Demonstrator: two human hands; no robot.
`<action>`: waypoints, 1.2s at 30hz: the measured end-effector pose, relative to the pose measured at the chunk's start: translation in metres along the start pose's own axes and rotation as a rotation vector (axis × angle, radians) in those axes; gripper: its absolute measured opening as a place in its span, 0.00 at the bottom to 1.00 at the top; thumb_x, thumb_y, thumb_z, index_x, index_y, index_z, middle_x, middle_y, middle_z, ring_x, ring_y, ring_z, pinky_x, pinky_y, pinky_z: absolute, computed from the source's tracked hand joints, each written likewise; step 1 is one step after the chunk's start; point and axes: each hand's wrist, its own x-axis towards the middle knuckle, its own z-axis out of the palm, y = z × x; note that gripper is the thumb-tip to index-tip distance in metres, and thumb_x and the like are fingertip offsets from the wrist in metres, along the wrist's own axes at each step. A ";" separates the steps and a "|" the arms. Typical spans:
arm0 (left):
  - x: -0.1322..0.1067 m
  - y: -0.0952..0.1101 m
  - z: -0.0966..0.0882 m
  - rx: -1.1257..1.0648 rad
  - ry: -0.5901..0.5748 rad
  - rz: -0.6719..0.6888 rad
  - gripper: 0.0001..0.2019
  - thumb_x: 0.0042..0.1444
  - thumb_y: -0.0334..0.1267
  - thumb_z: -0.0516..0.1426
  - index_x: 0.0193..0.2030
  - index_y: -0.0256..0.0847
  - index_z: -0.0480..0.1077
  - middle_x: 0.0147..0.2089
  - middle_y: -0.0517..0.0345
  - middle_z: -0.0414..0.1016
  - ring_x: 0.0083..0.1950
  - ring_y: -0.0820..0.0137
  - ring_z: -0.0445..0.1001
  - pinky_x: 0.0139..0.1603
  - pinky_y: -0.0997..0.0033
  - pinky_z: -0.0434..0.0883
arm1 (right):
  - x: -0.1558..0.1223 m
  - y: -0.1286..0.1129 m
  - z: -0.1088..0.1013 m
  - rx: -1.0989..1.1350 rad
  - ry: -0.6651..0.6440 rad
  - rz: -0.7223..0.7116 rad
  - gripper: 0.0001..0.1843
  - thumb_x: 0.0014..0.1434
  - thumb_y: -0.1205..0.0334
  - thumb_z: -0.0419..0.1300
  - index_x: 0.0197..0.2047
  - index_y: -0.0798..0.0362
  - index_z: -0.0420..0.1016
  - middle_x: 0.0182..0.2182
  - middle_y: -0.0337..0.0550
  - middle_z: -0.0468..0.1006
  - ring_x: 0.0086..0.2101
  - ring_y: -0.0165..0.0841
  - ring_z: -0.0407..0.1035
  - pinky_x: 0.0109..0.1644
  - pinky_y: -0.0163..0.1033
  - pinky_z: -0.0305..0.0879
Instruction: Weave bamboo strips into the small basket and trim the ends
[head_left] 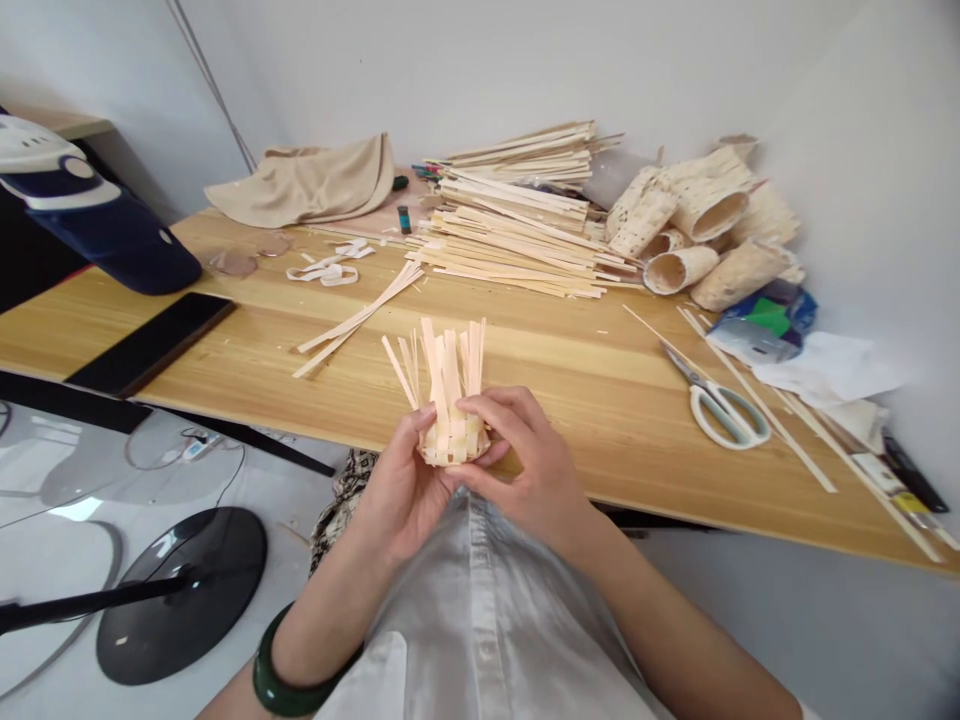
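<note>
Between my two hands is a small woven basket [450, 440] of pale wood strips, held at the table's front edge. Its lower part is a tight weave, and loose strip ends stand up and fan out from it. My left hand [409, 480] wraps the left side and underside, thumb on the weave. My right hand [525, 460] grips the right side, with the forefinger on the upper weave and the thumb low at the base. Behind the basket, a few loose strips [360, 315] lie crossed on the wooden table [540, 350].
Scissors [724, 410] and long thin strips lie at the right. At the back are strip bundles [517, 240], bark tubes [712, 210] and a beige cloth [307, 185]. A black phone-like slab [154, 345] and dark blue bottle [112, 230] stand left. A round black base [184, 595] is on the floor.
</note>
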 end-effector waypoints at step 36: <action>-0.007 -0.004 -0.010 0.016 -0.173 0.013 0.23 0.49 0.53 0.72 0.45 0.39 0.83 0.43 0.53 0.88 0.50 0.55 0.85 0.58 0.59 0.80 | -0.006 0.000 0.003 -0.108 0.090 -0.122 0.39 0.62 0.58 0.70 0.71 0.44 0.59 0.63 0.53 0.70 0.64 0.46 0.67 0.67 0.55 0.69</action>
